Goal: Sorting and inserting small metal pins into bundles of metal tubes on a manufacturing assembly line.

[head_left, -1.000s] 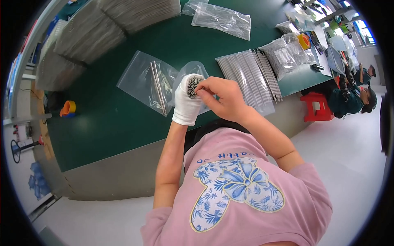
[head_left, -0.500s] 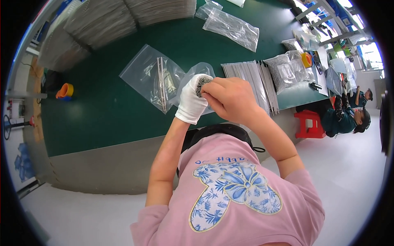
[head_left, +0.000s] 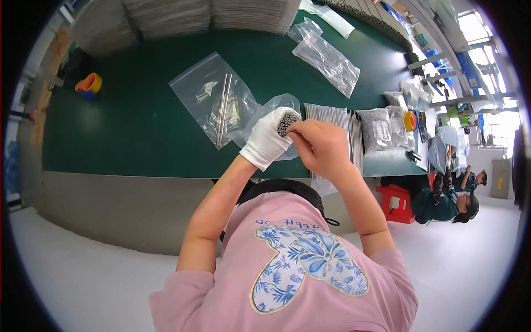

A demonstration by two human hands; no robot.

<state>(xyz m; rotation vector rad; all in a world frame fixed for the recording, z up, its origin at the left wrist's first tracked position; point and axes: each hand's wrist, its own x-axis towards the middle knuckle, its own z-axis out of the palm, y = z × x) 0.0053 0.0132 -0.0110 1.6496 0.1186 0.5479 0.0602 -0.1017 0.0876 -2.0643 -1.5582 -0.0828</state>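
so the gloved left hand (head_left: 267, 138) has its grip wrapped round a bundle of thin metal rods (head_left: 287, 120), ends pointing up at the camera; bare right hand (head_left: 319, 146) pinches at those ends from just right of the bundle, over the green table (head_left: 127, 133)

Plastic bag (head_left: 213, 102) on table (head_left: 127, 127), left of hands, tape roll (head_left: 89, 84) far left, stacked sheets (head_left: 332, 119) right.
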